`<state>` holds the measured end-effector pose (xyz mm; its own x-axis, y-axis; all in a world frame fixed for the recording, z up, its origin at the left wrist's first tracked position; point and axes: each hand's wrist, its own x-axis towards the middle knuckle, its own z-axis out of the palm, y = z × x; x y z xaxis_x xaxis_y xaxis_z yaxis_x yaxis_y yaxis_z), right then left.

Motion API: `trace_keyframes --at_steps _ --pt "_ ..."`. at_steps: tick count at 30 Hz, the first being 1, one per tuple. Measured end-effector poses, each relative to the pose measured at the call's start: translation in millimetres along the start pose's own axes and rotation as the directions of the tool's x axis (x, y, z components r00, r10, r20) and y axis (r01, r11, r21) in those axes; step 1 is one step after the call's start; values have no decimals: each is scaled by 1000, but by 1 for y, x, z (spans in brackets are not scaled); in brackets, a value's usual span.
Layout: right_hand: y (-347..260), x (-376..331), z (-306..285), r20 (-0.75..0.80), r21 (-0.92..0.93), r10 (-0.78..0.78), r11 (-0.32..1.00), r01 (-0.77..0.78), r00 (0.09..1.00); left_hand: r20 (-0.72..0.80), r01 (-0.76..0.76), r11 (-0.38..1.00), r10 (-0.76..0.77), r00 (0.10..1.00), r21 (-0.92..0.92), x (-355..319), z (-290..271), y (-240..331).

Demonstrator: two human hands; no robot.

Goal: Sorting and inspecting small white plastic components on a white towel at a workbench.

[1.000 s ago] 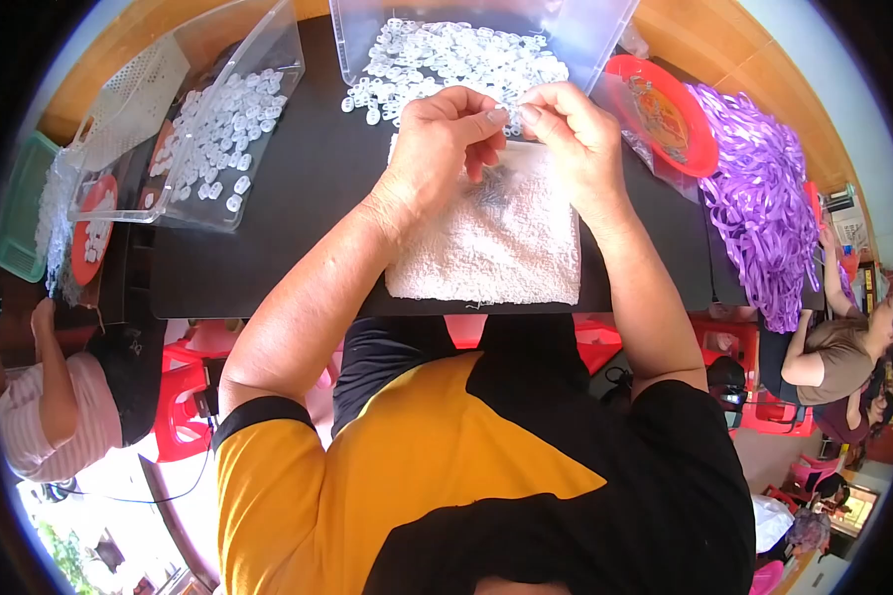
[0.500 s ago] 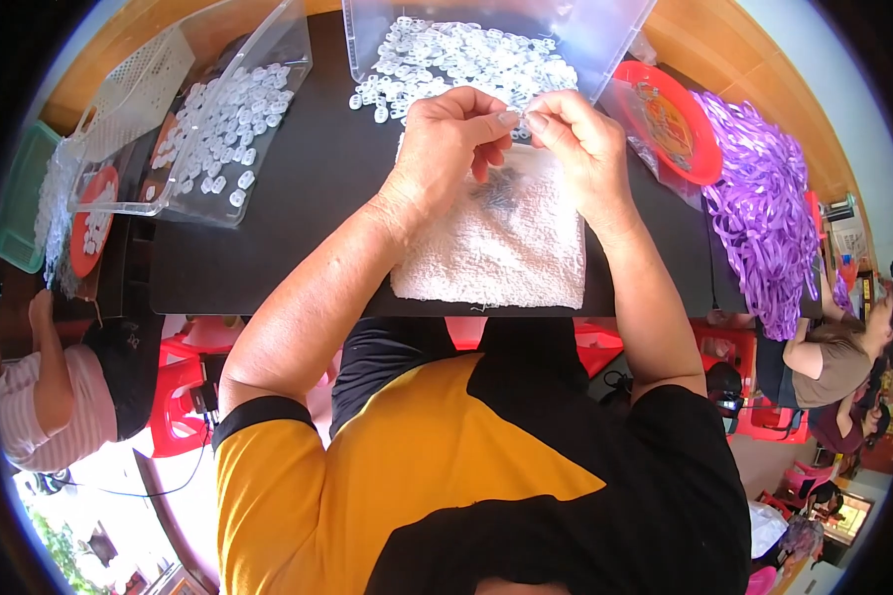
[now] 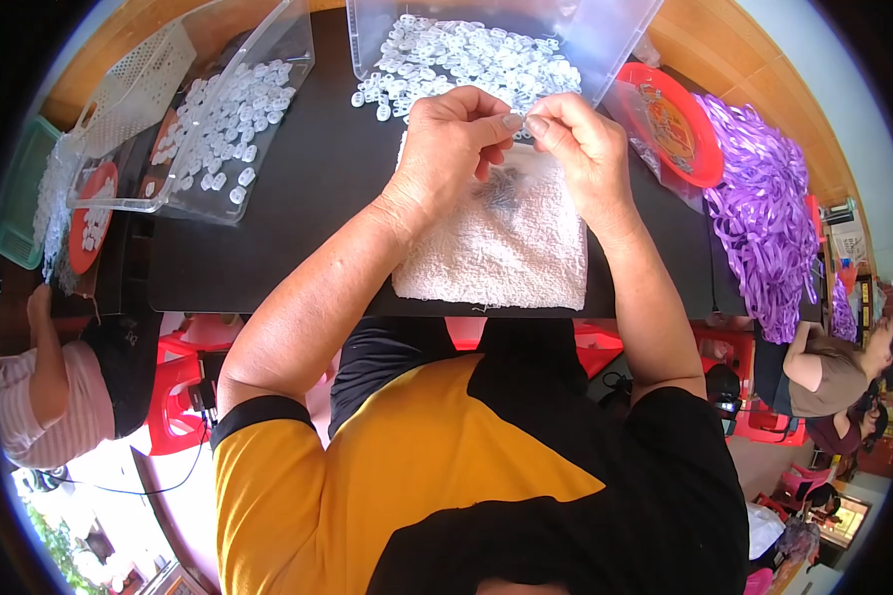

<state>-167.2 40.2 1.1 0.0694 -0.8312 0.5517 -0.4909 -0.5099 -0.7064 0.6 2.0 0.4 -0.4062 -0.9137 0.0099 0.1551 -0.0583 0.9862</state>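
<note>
My left hand [image 3: 448, 141] and my right hand [image 3: 587, 154] meet tip to tip over the far end of a folded white towel [image 3: 491, 268]. Both are closed in a pinch, thumb against forefinger. Whatever small thing sits between the fingertips is too small and too covered to name. Beneath the hands, a small heap of thin grey metal pieces [image 3: 504, 188] lies on the towel. Just beyond them, many small white oval plastic pieces [image 3: 466, 59] are spread in a clear plastic bin [image 3: 620, 40].
On the left, another clear bin [image 3: 193, 203] holds more white ovals, beside a white perforated basket [image 3: 134, 89] and a green tray [image 3: 20, 198]. At right stand a red bowl [image 3: 702, 149] with small metal parts and a heap of purple ribbons [image 3: 759, 208]. People sit on both sides.
The fingertips have drawn slightly apart, my right hand shifting a little to the right. Both hands stay pinched over the towel.
</note>
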Motion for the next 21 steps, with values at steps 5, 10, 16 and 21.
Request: trace_keyframes --at_steps 5,10,16,21 --pt "-1 0 1 -10 -16 -13 1000 13 1000 -16 1 1000 -2 1000 -17 -1 3 0" --pt "-6 1 9 -30 112 103 989 -99 994 -19 -14 998 13 1000 -61 -3 4 0" --pt "-4 3 6 -97 273 159 954 -127 983 9 -5 972 8 1000 -233 1 3 -3" --pt "-3 3 3 -91 137 108 986 -95 990 2 0 975 1 1000 -222 3 1 -3"
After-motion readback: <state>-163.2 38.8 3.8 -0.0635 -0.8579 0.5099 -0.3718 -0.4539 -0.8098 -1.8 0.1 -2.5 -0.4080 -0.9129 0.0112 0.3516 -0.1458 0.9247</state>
